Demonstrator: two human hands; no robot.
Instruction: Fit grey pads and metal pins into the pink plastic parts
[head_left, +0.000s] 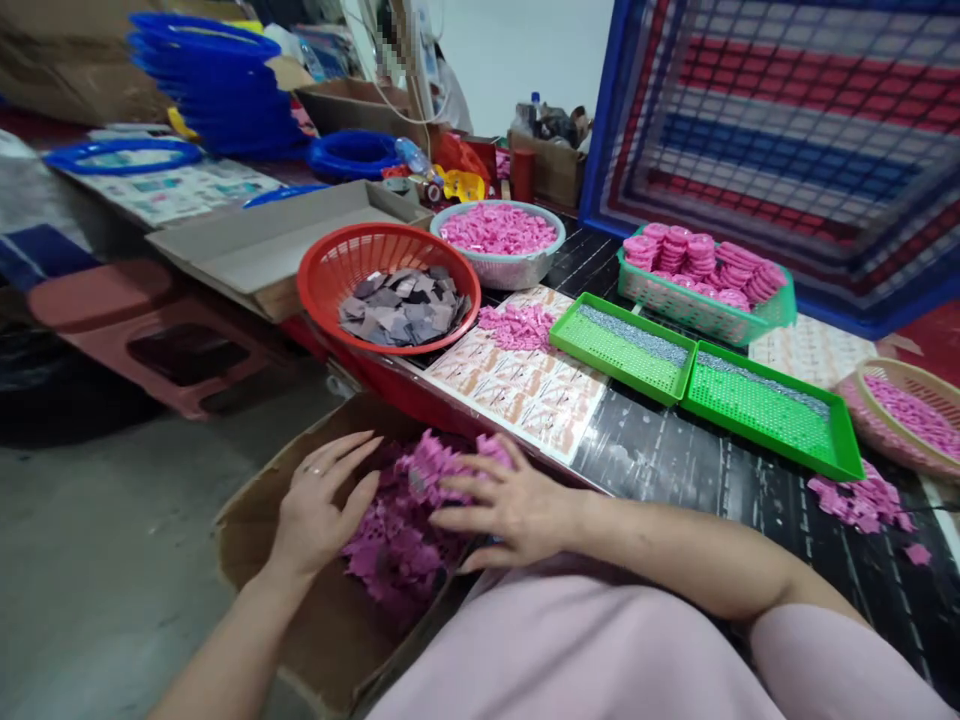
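A brown cardboard box (pixel 315 640) sits low at my left, beside the table edge, holding a heap of small pink plastic pieces (pixel 409 525). My left hand (pixel 319 500) lies over the left side of the heap, fingers stretched and slightly spread, a ring on one finger. My right hand (pixel 510 500) rests on top of the heap at its right, fingers spread over the pieces. Neither hand is closed round anything.
On the dark table: a red basket of grey squares (pixel 390 285), a grey bowl of pink bits (pixel 499 240), a printed sheet (pixel 525 385), two green trays (pixel 705 385), a teal basket of pink discs (pixel 705 285), a wicker basket (pixel 907 410), loose pink pieces (pixel 862 500). Pink stool (pixel 150 325) left.
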